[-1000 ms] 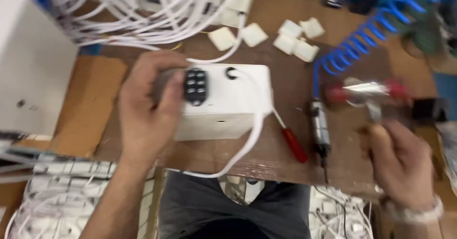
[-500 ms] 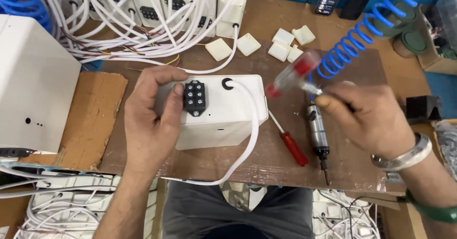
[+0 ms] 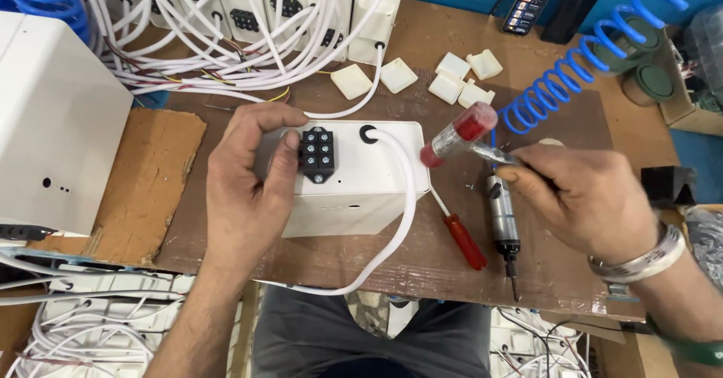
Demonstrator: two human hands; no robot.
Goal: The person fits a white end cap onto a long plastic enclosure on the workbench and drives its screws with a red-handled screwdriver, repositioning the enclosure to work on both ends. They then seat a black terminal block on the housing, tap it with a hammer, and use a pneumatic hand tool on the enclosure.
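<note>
Here, the bench as the head camera shows it:

Left hand: the left hand [image 3: 248,190] lies over the left end of a white plastic box [image 3: 354,178], fingers curled around its edge and thumb pressed against the side of a black terminal block [image 3: 317,154]; it grips the box without closing to a fist.

Right hand: the right hand [image 3: 584,201] is closed around the shaft of a screwdriver with a clear red handle [image 3: 458,135]; the handle points up and left, towards the box, and its end hangs just beside the box's right edge. The tip is hidden inside the hand.

White box: it rests on the brown-covered worktable [image 3: 422,261], in front of the person. The terminal block sits on its top face, near the left end, with screw heads showing in two rows.

Cable: a white cable [image 3: 403,220] enters a round black grommet [image 3: 368,134] on the box's top, then loops down over the right side and off the table's near edge.

Beside the box: a second, smaller red-handled screwdriver [image 3: 461,239] lies flat on the table just right of the box; a pneumatic screwdriver [image 3: 503,224] lies beside that, bit pointing towards the person, under the right hand.

Farther back: a blue coiled air hose [image 3: 572,77], several small white square caps [image 3: 452,80], and a tangle of white cables [image 3: 226,39] joined to more white boxes.

Left side: a large white housing [image 3: 53,122] and a cardboard piece [image 3: 151,175].
</note>
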